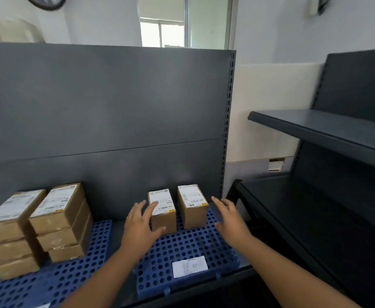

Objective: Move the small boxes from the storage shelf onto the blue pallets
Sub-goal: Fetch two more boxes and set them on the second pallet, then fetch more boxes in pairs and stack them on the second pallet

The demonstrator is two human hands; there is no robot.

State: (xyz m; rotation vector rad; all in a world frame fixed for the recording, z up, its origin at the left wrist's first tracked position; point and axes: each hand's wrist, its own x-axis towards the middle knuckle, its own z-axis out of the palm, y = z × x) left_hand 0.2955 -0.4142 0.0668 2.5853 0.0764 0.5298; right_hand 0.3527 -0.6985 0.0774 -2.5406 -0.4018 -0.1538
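Two small brown boxes with white labels stand side by side at the back of the right blue pallet (188, 245). My left hand (141, 227) rests against the left box (162, 211), fingers spread over its left side and front corner, not closed around it. My right hand (231, 218) hovers open just right of the right box (193, 206), apart from it. On the left blue pallet (75, 274) are two stacks of three similar boxes, one stack (11, 232) at far left, the other stack (62, 221) beside it.
A white paper label (189, 266) lies on the right pallet's front. The dark grey shelf back panel (106, 103) rises behind the boxes. A second dark shelf unit (328, 134) stands to the right, its boards bare. A window sits above the panel.
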